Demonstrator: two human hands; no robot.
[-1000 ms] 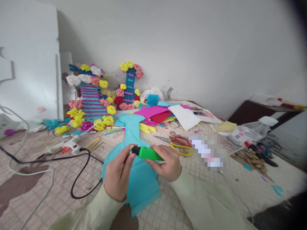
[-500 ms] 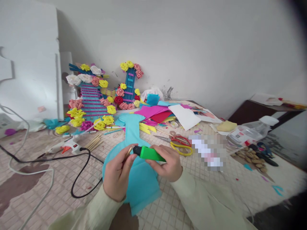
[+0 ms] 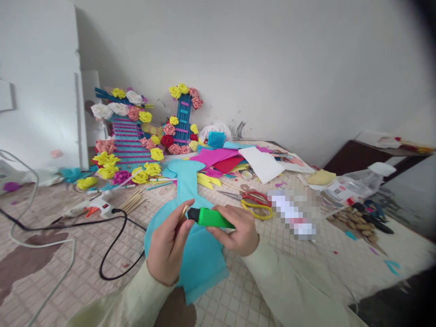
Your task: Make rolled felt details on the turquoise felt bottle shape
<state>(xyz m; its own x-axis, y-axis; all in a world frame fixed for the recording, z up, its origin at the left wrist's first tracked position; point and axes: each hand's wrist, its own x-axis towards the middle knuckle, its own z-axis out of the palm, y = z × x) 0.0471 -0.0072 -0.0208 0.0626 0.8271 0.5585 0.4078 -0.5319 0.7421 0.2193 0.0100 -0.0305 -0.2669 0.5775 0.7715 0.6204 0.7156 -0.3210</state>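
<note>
Between the thumb and fingers of my left hand (image 3: 170, 243) is a thin wooden stick (image 3: 185, 211), mostly hidden by the fingers. My right hand (image 3: 238, 229) is closed round a green utility knife (image 3: 214, 218). Its black end points left, right beside the stick's tip and my left thumb; I cannot make out a blade. Below both hands lies a light blue guitar-shaped piece (image 3: 200, 268), neck away from me, partly covered by the hands.
A white glue gun (image 3: 104, 205) with a black cord and some wooden sticks (image 3: 132, 201) lie left. Scissors (image 3: 257, 211) with red and yellow handles lie right, near a plastic bottle (image 3: 354, 184). Flower-trimmed blue shapes (image 3: 184, 116) lean at the wall behind coloured paper (image 3: 214, 156).
The view has shifted slightly. My hands keep the same hold, and the stick's tip shows a little differently beside the knife's black end.
</note>
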